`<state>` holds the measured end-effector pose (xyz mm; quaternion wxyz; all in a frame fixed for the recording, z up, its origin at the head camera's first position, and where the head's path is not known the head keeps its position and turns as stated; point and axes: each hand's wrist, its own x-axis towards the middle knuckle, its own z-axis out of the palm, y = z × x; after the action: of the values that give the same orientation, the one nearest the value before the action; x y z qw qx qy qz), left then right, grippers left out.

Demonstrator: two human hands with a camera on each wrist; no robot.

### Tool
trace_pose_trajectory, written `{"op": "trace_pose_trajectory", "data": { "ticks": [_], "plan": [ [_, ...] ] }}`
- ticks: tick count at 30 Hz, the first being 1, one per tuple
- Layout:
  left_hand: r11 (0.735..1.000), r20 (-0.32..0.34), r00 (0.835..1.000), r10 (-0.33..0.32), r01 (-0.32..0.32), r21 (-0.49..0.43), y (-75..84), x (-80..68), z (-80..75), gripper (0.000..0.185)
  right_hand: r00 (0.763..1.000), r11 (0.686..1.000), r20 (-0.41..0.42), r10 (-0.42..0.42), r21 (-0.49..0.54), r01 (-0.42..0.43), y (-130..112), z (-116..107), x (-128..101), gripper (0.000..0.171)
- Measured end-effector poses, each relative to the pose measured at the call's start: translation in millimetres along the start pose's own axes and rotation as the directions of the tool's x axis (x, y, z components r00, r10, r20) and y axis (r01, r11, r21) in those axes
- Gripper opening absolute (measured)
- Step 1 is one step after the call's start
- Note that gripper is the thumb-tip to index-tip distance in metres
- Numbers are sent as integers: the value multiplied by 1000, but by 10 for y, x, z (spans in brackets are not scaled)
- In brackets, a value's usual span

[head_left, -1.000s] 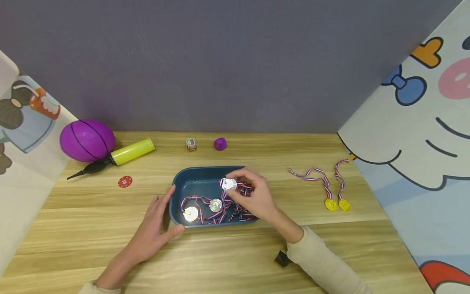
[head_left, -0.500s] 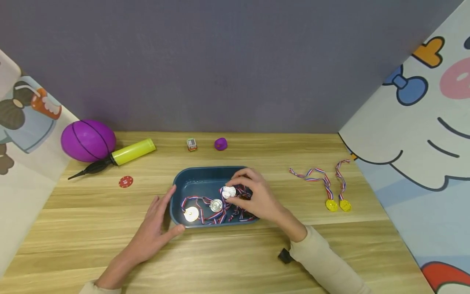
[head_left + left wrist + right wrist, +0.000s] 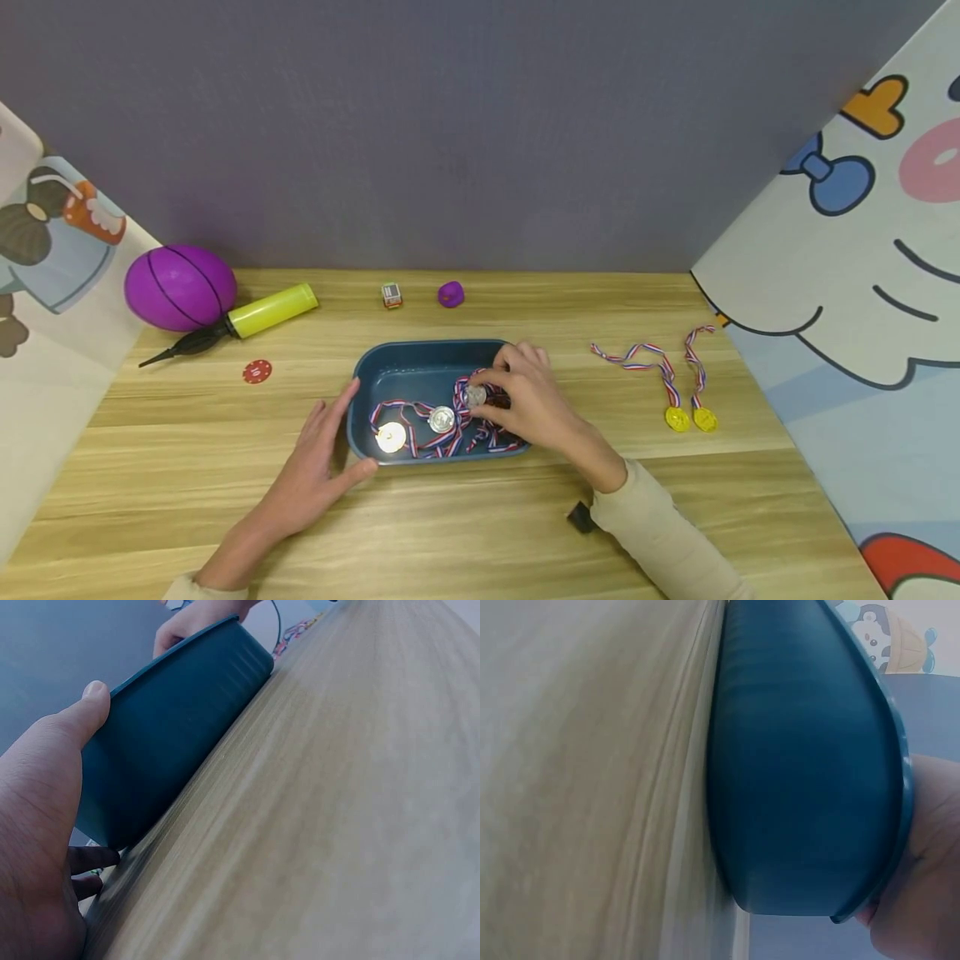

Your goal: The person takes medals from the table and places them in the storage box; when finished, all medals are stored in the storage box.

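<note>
Right hand: the right hand (image 3: 528, 400) is inside the dark blue oval plastic tray (image 3: 405, 357), fingers curled and pinching a round silver medal (image 3: 474, 395) at the tray's right half; the pinched medal sits low, against the heap of ribbon.
Left hand: the left hand (image 3: 318, 471) lies flat on the light wooden table (image 3: 480, 533) with straight fingers, thumb (image 3: 88, 709) pressed to the tray's outer left wall; it holds nothing.
Ribbons: red, white and blue striped ribbons (image 3: 480, 433) lie bundled under and just left of the pinching fingers.
Other medals in tray: a second silver medal (image 3: 442, 418) lies just left of the pinch, a third (image 3: 390, 437) further left near the left thumb.
Right of the grip: two small gold medals on striped ribbons (image 3: 686, 417) lie on the table, well apart from the tray.
Beyond the grip: a small purple lump (image 3: 450, 293) and a tiny cube (image 3: 391, 294) near the grey wall.
Far left of the grip: a purple oval ball (image 3: 180, 286), a yellow hand pump (image 3: 247, 317) and a red round chip (image 3: 257, 371).
</note>
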<state>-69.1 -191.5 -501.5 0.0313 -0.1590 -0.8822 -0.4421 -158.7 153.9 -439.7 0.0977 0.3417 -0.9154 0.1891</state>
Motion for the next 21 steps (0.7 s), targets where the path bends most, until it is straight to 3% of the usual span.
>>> {"op": "trace_pose_trajectory", "data": {
  "ticks": [7,14,21],
  "plan": [
    [1000,6,1000,-5,5,2,4,2,3,110,1000,1000,-25,-3,-7,3,14,-20,-14,50],
    [1000,4,1000,-2,2,-3,5,-1,-2,109,991,999,-135,-13,49,20,49,-57,-94,47],
    [1000,0,1000,10,-10,-1,4,-2,-2,109,966,995,-259,-21,87,45,103,-53,-206,46]
  ]
}}
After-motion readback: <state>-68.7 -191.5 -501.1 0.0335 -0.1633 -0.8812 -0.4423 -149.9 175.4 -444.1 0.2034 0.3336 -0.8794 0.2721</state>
